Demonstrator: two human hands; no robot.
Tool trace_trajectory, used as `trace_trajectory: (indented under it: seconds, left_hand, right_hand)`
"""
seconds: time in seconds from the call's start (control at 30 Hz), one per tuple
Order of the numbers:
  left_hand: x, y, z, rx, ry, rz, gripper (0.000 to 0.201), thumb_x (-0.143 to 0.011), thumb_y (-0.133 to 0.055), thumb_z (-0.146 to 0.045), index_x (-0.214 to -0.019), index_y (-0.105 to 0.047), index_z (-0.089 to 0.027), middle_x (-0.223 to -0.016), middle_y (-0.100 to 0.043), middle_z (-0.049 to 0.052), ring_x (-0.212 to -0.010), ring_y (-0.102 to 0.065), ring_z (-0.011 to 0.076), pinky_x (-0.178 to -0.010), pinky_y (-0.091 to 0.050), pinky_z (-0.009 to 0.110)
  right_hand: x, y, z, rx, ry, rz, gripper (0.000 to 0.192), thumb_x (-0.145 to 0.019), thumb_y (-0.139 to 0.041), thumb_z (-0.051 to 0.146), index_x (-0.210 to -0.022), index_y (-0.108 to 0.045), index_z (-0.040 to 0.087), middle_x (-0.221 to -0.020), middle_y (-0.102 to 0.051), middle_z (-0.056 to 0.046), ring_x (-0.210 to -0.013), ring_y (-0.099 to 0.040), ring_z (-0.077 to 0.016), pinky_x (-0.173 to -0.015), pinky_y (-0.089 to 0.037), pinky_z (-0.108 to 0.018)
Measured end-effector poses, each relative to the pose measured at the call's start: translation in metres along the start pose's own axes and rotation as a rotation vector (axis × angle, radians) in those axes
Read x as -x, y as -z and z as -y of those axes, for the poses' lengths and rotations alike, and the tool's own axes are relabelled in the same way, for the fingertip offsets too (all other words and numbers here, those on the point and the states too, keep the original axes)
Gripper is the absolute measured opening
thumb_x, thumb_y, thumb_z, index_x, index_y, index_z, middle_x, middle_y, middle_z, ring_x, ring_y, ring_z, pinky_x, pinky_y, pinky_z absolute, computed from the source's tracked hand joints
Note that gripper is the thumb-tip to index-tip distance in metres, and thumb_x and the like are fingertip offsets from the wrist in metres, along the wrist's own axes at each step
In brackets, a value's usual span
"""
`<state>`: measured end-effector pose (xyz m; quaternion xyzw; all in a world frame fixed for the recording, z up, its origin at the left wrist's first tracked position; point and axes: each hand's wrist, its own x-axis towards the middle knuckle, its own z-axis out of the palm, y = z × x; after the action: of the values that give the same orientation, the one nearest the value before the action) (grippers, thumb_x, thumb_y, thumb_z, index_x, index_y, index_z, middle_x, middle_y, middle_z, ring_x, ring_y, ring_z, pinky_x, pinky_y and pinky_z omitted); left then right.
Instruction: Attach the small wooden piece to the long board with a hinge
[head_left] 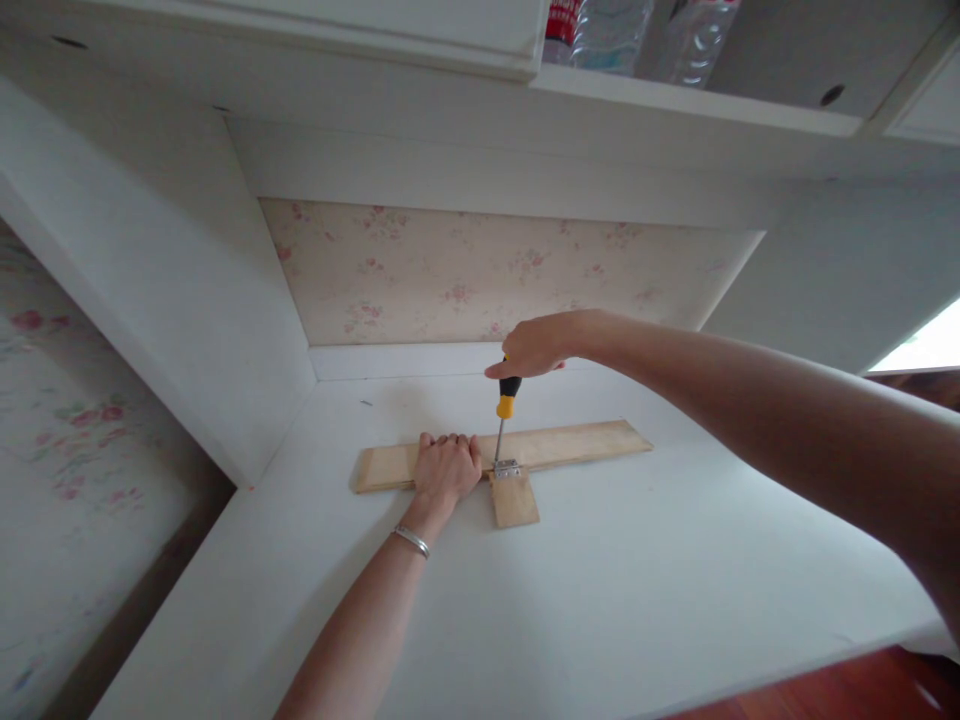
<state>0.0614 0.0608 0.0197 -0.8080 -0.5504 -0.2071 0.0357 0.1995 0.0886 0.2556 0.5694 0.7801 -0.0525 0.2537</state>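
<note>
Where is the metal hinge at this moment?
In the head view, the metal hinge lies near the centre, below the screwdriver, right of the left hand.

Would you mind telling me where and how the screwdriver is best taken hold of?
Probably by its thick black-and-yellow handle, from above, as the right hand has it. The screwdriver stands nearly upright, handle uppermost, while its thin metal shaft runs down to the hinge, offering little to grip.
</note>
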Motion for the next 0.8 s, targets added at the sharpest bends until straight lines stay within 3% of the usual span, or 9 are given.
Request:
trace_trajectory:
  seconds: [0.17,0.3,0.43,0.57,0.7,0.8]
  left_hand:
    - [-0.0001,-0.0001,0.0005,0.004,-0.005,-0.006,0.056,-0.095,-0.019,-0.037,-0.083,-0.068,-0.013,-0.085,-0.069,0.015,-0.078,-0.062,0.0246,-0.086,-0.026,0.044]
    - [-0.0001,0.0004,0.0005,0.001,-0.012,-0.007,0.056,-0.095,-0.019,-0.037,-0.083,-0.068,-0.013,-0.085,-0.069,0.015,-0.078,-0.062,0.0246,-0.086,-0.025,0.045]
    - [0.0,-0.0002,0.0007,0.008,-0.017,-0.006,0.056,-0.095,-0.02,-0.036,-0.083,-0.069,-0.012,-0.084,-0.069,0.015,-0.078,-0.061,0.0243,-0.086,-0.026,0.045]
    - [0.0005,-0.0016,0.0008,0.003,-0.014,-0.027,0.056,-0.095,-0.02,-0.036,-0.083,-0.069,-0.012,-0.084,-0.069,0.015,-0.077,-0.061,0.0245,-0.086,-0.026,0.045]
    - [0.0008,-0.0034,0.0009,-0.006,-0.011,-0.038,0.055,-0.095,-0.021,-0.037,-0.082,-0.069,-0.012,-0.084,-0.069,0.015,-0.077,-0.061,0.0243,-0.086,-0.026,0.044]
    - [0.0007,-0.0047,0.0008,-0.008,-0.008,-0.04,0.055,-0.095,-0.021,-0.036,-0.082,-0.069,-0.013,-0.085,-0.069,0.015,-0.078,-0.061,0.0243,-0.086,-0.025,0.045]
  right_hand:
    - [-0.0007,-0.0003,0.0004,-0.193,0.063,0.077,0.06,-0.082,-0.046,0.057,-0.123,-0.042,0.014,-0.071,-0.059,-0.005,-0.054,-0.054,-0.0156,-0.055,-0.039,-0.03]
    - [-0.0003,0.0009,0.0027,-0.002,0.013,0.011,0.064,-0.081,-0.036,0.067,-0.097,-0.057,0.009,-0.066,-0.058,-0.009,-0.055,-0.054,-0.0181,-0.057,-0.038,-0.034]
    - [-0.0002,0.002,0.0022,-0.154,0.068,0.064,0.056,-0.08,-0.046,0.059,-0.111,-0.05,0.013,-0.077,-0.06,-0.007,-0.053,-0.053,-0.0141,-0.055,-0.039,-0.03]
    - [-0.001,0.0017,-0.0007,-0.009,0.014,0.028,0.063,-0.08,-0.037,0.068,-0.092,-0.058,0.01,-0.066,-0.058,-0.008,-0.055,-0.053,-0.0173,-0.055,-0.038,-0.033]
    - [-0.0014,0.0006,-0.0032,-0.174,0.079,0.06,0.058,-0.078,-0.048,0.062,-0.112,-0.049,0.016,-0.07,-0.059,-0.004,-0.055,-0.054,-0.0148,-0.054,-0.04,-0.029]
    - [-0.0034,0.0,-0.0046,-0.045,0.04,0.041,0.06,-0.079,-0.043,0.067,-0.096,-0.057,0.012,-0.063,-0.058,-0.007,-0.053,-0.053,-0.0165,-0.054,-0.039,-0.032]
